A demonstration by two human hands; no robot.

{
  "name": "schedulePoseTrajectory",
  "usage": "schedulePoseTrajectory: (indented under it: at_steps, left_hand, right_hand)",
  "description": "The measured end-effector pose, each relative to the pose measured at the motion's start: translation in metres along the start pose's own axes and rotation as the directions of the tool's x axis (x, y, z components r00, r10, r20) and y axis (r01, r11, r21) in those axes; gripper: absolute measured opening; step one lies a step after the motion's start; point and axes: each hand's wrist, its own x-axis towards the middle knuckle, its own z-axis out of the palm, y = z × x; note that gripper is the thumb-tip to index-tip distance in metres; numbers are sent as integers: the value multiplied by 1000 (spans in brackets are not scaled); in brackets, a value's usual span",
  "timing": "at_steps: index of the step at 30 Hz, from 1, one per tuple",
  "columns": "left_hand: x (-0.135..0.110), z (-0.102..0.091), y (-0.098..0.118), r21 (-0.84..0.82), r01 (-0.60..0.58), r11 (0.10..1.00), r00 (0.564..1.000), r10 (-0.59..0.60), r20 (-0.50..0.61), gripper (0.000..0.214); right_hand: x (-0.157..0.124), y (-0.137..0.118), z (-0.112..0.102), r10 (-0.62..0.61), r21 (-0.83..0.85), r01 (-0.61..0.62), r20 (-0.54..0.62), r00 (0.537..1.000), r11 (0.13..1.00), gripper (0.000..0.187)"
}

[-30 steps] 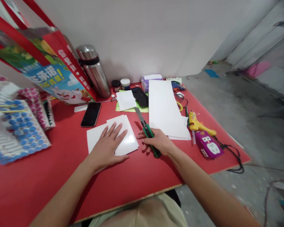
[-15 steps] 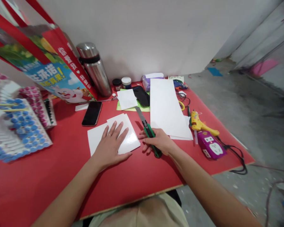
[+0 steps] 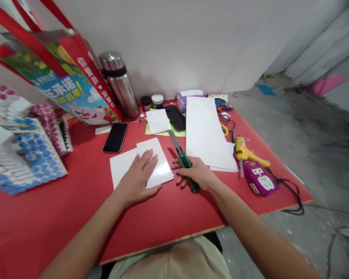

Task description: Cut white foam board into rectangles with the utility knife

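My left hand (image 3: 141, 174) lies flat on overlapping white sheets (image 3: 163, 164), its thumb apart from the fingers, which now sit close together. A ring shows on one finger. To the right, my right hand (image 3: 199, 174) holds a green utility knife (image 3: 185, 161) between thumb and fingers, with the blade out and pointing away from me. The knife is just right of the sheets. Beyond the blade tip lies a small white square (image 3: 158, 121) on green paper. A long white sheet (image 3: 205, 131) rests to the right of the knife.
On the left are a phone (image 3: 115, 138), a steel flask (image 3: 120, 85), a printed bag (image 3: 81, 93) and a blue-and-white craft piece (image 3: 40, 157). Toward the right edge of the red table (image 3: 159, 224) lie a yellow glue gun (image 3: 247, 152) and a purple power socket (image 3: 260, 179) with a black cable.
The fingers of my left hand have drawn closer together on the sheets. My right hand keeps the knife in nearly the same pose. The view has shifted slightly.
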Motion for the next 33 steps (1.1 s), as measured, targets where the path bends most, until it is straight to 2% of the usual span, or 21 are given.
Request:
schedulePoseTrajectory:
  at_steps: [3,6,10,15,18,22,25,28,30,33]
  left_hand:
    - [-4,-2,2,-63,-13,998,998,9,-70,90]
    - [-8,-4,3,-125,32,992,992,-46,-114,88]
    - [-9,-6,2,-196,100,975,985,-124,-116,91]
    - [-8,-6,1,-208,127,970,982,-152,-112,96]
    - [-7,-5,0,-219,118,969,981,-148,-126,95]
    - [-8,-3,-2,-294,102,950,980,-147,-134,103]
    - [-9,-2,-5,-461,102,882,957,-213,-196,107]
    - [-10,1,-11,-664,109,740,900,-357,-250,82]
    - [-10,3,-16,-766,132,629,857,-461,-231,67]
    - [-9,9,-24,-849,139,510,799,-564,-208,60]
  right_hand:
    - [-1,1,0,-5,7,5,-6,1000,1000,35]
    - [-1,2,0,-28,4,28,-7,1000,1000,35]
    - [1,2,-3,-59,-33,58,-14,998,998,33]
    - [1,-1,-4,-86,72,86,2,996,994,43]
    - [0,-3,3,-61,48,61,-3,998,997,45]
    - [2,-2,17,-66,-23,65,-26,997,998,36]
    - [6,0,21,-80,1,81,-59,995,997,31]
    - [6,-2,15,-54,90,63,-101,993,994,33]
    - [3,-7,8,-39,116,53,-121,992,992,37]
    - [-6,-19,0,-69,44,76,-157,985,996,36]
